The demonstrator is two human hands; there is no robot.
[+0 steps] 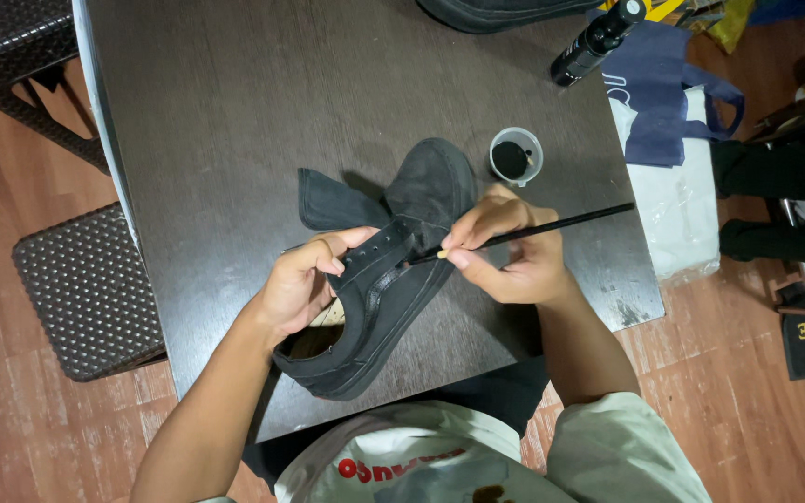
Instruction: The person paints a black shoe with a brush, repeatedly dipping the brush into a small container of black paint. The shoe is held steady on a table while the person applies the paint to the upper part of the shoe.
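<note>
From the head camera, a black canvas shoe (393,270) lies at the middle of the frame on a dark wooden worktop (225,112), its toe pointing to the upper right and its heel toward the lower left. The shoe's tongue (333,203) is folded out to the upper left.

The left hand (302,284), left of centre, grips the shoe at the eyelet edge, fingers curled over the opening and thumb on top. The right hand (510,251), just right of centre, is closed around a thin black brush (524,228) in a pencil grip; the brush's tip touches the shoe near the eyelets, and its handle runs out to the right.

Just above the right hand stands a small clear cup (515,156) holding black liquid. In the upper right a black bottle (596,42) lies tilted at the worktop's edge, beside a dark blue bag (668,102). A second dark shoe (496,11) shows partly at the top edge. Two woven stools (86,289) stand at the left.
</note>
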